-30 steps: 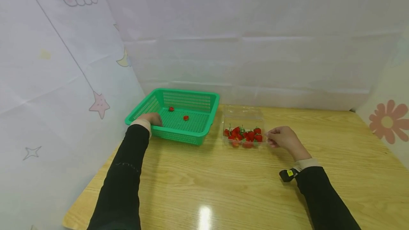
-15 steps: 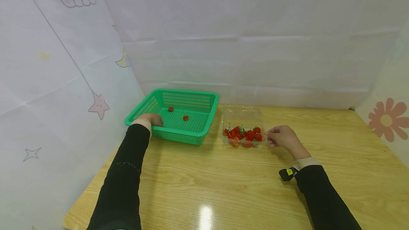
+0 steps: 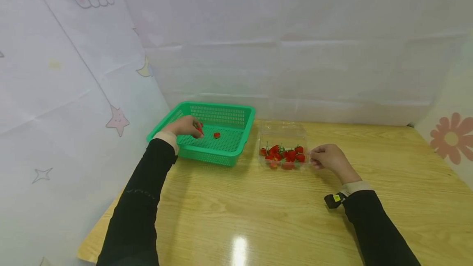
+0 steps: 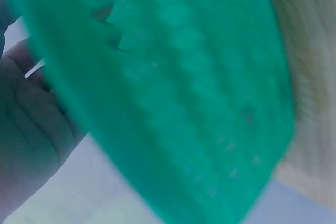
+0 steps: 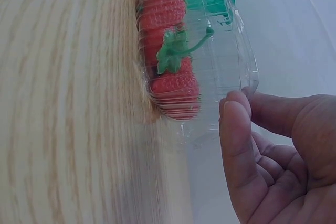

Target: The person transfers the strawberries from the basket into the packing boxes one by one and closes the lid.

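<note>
Left hand [image 3: 186,126] higher (strawberry [image 3: 200,130] in grip)

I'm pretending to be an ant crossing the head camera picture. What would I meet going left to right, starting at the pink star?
Pink star → green basket → clear box with red strawberries in it → right hand → big flower.

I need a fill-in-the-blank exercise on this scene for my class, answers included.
The red fruit in the bare left hand is a ____.
In the head view, the rectangular green plastic basket is to the ____ of the clear plastic box.
The bare right hand touches the ____, not the basket.
Missing words: strawberry; left; box.
</note>
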Demonstrator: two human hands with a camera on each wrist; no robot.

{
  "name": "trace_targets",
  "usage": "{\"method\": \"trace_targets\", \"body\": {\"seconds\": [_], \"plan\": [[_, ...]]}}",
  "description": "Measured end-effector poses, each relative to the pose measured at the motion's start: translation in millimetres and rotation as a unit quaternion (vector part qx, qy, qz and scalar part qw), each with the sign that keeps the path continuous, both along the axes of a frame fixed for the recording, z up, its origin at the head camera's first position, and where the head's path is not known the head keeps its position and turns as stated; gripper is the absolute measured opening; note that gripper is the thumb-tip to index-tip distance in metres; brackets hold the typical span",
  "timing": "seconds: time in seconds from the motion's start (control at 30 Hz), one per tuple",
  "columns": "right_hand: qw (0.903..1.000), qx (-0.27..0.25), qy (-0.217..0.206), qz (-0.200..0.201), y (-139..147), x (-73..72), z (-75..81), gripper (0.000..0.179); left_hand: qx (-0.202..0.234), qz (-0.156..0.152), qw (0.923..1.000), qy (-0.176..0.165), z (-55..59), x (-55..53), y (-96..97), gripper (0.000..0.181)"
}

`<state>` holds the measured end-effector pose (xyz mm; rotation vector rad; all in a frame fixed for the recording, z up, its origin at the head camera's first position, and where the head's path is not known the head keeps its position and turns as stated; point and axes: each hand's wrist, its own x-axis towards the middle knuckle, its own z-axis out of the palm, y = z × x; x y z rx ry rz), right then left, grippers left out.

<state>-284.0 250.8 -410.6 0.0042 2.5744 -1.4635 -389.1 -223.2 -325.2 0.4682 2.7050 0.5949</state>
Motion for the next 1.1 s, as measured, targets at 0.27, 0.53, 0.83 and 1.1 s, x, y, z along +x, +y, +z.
{"method": "trace_targets", "body": {"seconds": [0.27,0.53,0.83,1.1], "plan": [[1.0000,-0.001,-0.003,0.002,1.4,-1.2,-1.4,0.037,0.061,-0.049,0.9957,0.049,10.4,10.6,64.9,0.043],[1.0000,0.001,-0.007,0.002,0.8,-1.3,-2.4,0.036,0.077,-0.138,0.9840,0.083,13.2,33.1,137.2,0.041],[1.0000,0.004,0.000,0.004,3.4,-0.7,-1.2,0.035,0.067,-0.208,0.9698,0.107,-9.4,43.9,195.7,0.039],[1.0000,0.005,0.001,-0.001,7.0,0.8,-0.3,0.036,0.026,-0.225,0.9659,0.125,-28.4,57.3,247.9,0.039]]}}
